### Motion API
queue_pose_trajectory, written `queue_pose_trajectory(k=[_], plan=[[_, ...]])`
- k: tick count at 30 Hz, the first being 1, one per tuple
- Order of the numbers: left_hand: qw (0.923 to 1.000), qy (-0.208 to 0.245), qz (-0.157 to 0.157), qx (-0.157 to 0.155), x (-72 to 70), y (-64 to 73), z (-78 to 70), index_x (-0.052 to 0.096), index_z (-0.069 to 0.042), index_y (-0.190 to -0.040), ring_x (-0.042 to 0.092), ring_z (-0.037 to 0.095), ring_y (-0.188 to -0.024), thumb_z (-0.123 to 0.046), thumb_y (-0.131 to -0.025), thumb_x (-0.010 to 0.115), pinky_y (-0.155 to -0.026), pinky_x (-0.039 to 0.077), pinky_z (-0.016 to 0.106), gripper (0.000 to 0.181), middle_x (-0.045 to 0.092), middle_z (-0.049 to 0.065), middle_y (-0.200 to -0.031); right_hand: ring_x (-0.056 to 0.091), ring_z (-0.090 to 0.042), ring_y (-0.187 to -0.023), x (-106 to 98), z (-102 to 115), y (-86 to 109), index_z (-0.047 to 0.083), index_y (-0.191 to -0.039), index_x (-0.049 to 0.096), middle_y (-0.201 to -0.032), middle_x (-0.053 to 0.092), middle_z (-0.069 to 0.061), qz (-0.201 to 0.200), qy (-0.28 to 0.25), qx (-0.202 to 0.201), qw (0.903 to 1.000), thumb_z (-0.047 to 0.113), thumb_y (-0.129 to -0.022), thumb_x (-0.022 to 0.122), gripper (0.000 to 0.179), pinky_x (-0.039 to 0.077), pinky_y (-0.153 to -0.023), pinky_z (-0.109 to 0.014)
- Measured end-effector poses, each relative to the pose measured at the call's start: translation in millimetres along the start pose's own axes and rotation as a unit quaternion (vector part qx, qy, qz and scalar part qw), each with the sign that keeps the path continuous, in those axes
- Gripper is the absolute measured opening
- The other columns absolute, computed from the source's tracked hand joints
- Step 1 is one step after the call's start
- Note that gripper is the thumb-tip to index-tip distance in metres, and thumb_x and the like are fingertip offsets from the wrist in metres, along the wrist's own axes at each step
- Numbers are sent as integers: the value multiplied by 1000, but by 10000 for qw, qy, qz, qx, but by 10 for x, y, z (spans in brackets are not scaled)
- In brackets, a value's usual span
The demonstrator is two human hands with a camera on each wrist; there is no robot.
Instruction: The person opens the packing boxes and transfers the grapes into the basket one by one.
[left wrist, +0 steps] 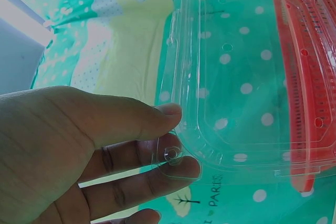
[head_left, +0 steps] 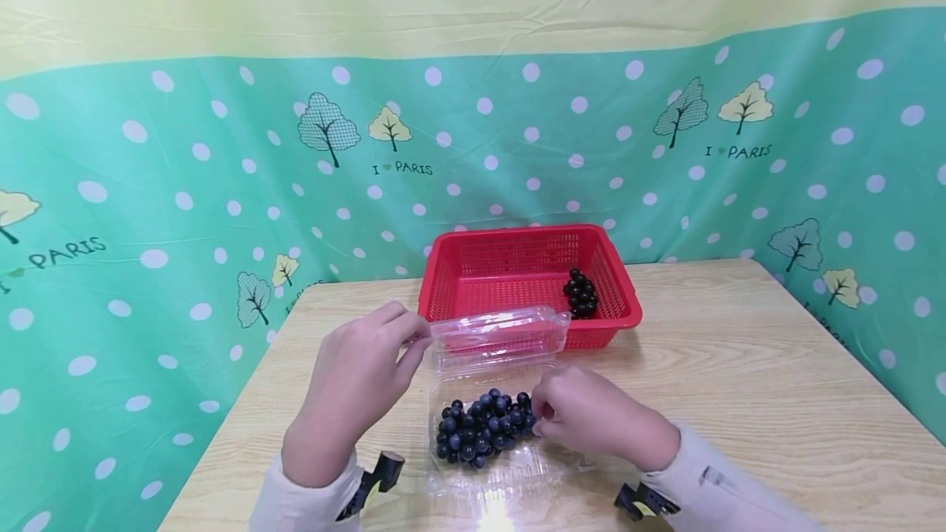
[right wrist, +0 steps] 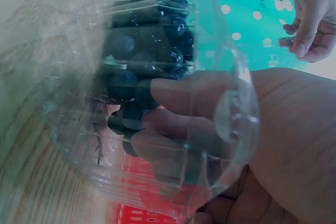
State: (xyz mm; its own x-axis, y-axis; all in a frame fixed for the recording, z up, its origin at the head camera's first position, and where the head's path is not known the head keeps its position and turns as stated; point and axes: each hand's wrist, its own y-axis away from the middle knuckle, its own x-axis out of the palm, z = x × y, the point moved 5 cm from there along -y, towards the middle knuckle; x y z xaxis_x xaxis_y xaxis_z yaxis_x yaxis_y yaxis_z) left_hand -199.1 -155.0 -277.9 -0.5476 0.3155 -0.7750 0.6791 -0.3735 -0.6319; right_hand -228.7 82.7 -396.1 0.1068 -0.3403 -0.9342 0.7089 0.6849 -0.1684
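Note:
A clear plastic clamshell box (head_left: 517,470) lies on the table with its lid (head_left: 502,335) raised. My left hand (head_left: 365,368) pinches the corner tab of that lid between thumb and fingers, plain in the left wrist view. Inside the box rests a bunch of dark grapes (head_left: 480,427). At the bunch's right end is my right hand (head_left: 584,413), its curled fingers and thumb gripping a few grapes (right wrist: 126,85). The right wrist view looks through the box's clear wall, which blurs the fingertips.
Behind the box stands a red plastic basket (head_left: 628,302), overlapped by the raised lid in the head view. A smaller bunch of black grapes (head_left: 581,294) sits in its right end. A patterned cloth (head_left: 517,138) hangs behind the wooden table (head_left: 739,384).

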Motion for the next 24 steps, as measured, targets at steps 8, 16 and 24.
queue_pose_trajectory(k=[8, 16, 24], plan=[[10000, -1, 10, -9, 5, 2, 1, 78, -21, -89, 54, 4, -58, -16, -84, 84, -52, 44, 24, 9, 69, -9, -84, 49, 1, -63, 46, 0, -4, 21, -71, 73, -66, 59, 18, -110, 389, -60, 9992, 17, -76, 83, 11, 50, -65, -26], [10000, -2, 2, 21, 11, 6, 0, 78, -20, -89, 55, 5, -58, -16, -84, 85, -53, 45, 25, 10, 69, -9, -84, 42, -2, -57, 86, -6, -6, 27, -61, 63, -59, 49, 19, -107, 614, 38, 9981, 22, -75, 84, 26, 42, -58, -25], [10000, -23, 23, 15, 9, 9, -2, 77, -20, -89, 55, 5, -59, -17, -84, 85, -53, 46, 25, 10, 69, -9, -84, 41, -3, -56, 128, -11, -5, 30, -56, 58, -55, 45, 20, -195, 795, 40, 9966, 29, -72, 88, 34, 39, -56, -25]])
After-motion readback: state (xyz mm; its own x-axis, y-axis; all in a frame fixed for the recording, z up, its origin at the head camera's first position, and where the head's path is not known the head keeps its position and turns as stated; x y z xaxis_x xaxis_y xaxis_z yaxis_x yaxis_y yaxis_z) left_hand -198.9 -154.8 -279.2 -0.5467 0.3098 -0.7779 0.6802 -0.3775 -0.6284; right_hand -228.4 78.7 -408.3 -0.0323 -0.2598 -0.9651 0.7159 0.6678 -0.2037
